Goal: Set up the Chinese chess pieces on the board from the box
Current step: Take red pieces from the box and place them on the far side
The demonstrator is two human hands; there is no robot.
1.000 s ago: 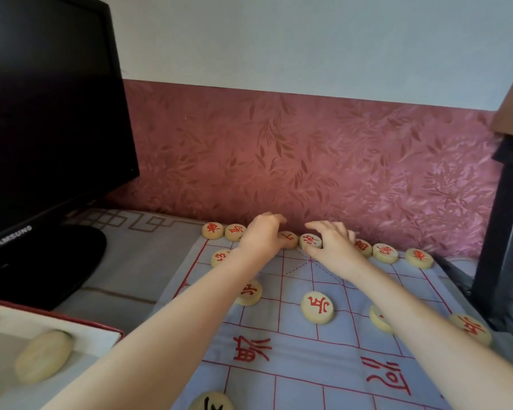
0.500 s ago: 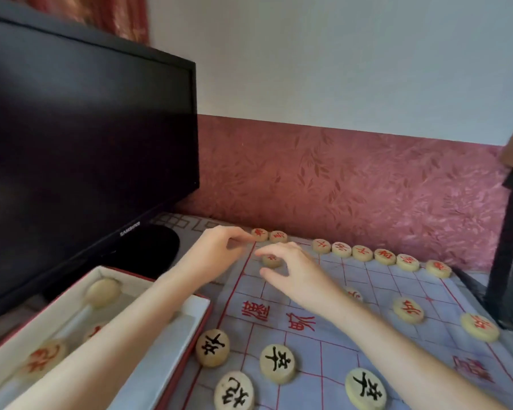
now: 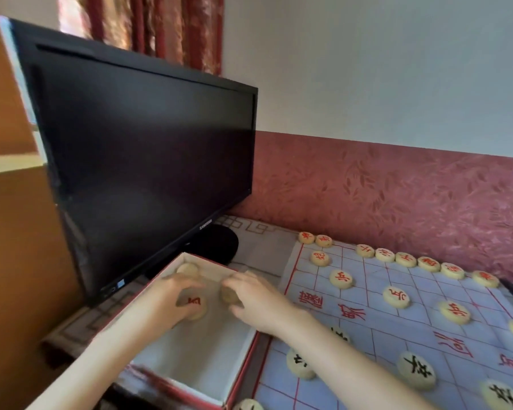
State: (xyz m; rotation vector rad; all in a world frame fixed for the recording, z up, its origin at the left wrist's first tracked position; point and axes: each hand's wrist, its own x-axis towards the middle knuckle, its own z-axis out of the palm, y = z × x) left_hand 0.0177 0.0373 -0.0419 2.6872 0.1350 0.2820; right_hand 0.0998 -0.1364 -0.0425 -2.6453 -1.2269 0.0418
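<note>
Just crossed from board (image 3: 365, 281) to box (image 3: 203, 347), fetching more: gripping red-marked piece (image 3: 195, 303) in left hand (image 3: 166, 298), plain piece (image 3: 228, 295) in right hand (image 3: 259, 300).

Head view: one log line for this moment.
left hand: grips red-marked piece in box | right hand: on plain-faced piece, grip unclear | board: partly set

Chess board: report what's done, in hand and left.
Done: the red back row stands along the far edge, with one gap showing. In hand: inside the box, the left hand grips a red-marked piece and the right hand pinches a second piece. Left: a third piece in the box, and the gap.
</note>
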